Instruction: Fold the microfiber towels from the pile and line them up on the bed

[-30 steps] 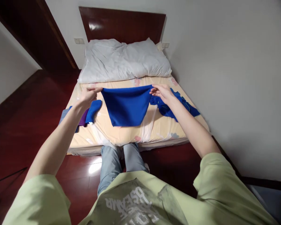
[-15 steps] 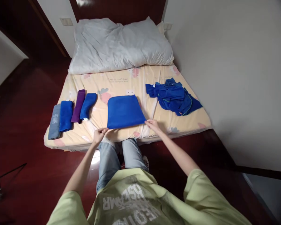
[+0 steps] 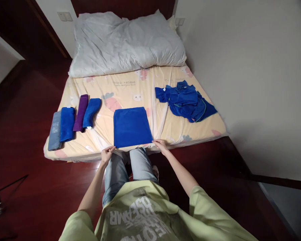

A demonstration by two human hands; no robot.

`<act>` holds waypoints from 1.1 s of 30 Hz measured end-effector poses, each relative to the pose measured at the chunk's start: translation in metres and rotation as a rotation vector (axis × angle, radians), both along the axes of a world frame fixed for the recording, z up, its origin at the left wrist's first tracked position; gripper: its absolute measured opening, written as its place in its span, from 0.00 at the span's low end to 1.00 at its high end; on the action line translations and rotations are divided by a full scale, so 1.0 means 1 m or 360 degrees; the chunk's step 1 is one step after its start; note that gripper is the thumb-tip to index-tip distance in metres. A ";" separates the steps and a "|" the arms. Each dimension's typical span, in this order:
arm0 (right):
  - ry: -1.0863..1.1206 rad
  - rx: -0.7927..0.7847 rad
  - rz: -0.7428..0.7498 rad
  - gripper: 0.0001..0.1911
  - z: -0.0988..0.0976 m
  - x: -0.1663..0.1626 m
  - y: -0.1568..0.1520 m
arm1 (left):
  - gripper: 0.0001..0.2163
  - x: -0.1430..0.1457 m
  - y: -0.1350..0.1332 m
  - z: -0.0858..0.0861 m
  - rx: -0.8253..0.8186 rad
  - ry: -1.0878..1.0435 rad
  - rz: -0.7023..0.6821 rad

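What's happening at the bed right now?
A person stands at the foot of the bed, left hand and right hand at the two near corners of a folded blue towel lying flat on it; pinching or just touching, I can't tell. Four folded towels sit in a row to the left, a loose pile of blue cloths to the right.

The blue towel [image 3: 131, 126] is a plain, deep-blue cloth folded into a flat, smooth rectangle, lying square on the bed [image 3: 163, 125], midway across it, its near edge right at the mattress's foot edge.
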State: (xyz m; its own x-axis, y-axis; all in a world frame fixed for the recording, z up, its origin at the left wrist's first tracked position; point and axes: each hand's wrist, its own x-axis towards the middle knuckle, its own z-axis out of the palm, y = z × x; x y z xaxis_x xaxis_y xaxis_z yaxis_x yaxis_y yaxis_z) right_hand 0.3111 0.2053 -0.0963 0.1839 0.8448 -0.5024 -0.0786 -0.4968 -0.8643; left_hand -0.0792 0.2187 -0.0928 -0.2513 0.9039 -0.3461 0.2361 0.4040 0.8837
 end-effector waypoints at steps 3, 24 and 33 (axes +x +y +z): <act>-0.0005 -0.0031 0.0042 0.30 -0.001 0.004 -0.005 | 0.36 -0.008 -0.004 -0.005 -0.0042 0.0031 -0.0009; -0.0581 0.0077 0.0439 0.14 -0.005 0.004 0.279 | 0.30 0.001 0.227 0.007 -0.0234 -0.0022 -0.0284; -0.1187 0.0730 0.0499 0.14 -0.024 0.013 0.299 | 0.18 0.013 0.283 -0.012 0.0345 0.0618 -0.0337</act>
State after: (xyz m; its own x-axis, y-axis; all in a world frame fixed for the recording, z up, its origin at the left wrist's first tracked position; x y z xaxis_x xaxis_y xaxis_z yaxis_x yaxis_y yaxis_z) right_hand 0.3240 0.5043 -0.1202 0.0547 0.9973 0.0497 0.6565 0.0016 -0.7543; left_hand -0.0660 0.5017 -0.1044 -0.1273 0.9899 -0.0618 0.6219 0.1282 0.7725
